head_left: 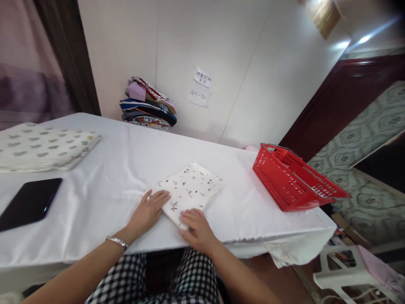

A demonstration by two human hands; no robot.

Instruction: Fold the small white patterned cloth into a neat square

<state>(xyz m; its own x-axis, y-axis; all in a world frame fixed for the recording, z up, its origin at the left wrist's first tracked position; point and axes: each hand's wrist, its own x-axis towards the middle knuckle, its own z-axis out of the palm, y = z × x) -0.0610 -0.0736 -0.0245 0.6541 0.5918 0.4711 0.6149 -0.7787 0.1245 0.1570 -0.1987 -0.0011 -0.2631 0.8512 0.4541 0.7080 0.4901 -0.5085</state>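
The folded cloth (190,191) is white with small scattered prints. It lies flat near the table's front edge, turned at an angle, its near corner under both hands, with the layered edges showing along its right side.

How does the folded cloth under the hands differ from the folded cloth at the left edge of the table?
The small cloth lies near the front edge, with the left hand and right hand flat on it; the big cloth lies untouched. The small cloth has scattered dark specks; the big cloth has rows of grey-green marks. Both are pale, folded and lie on the white table.
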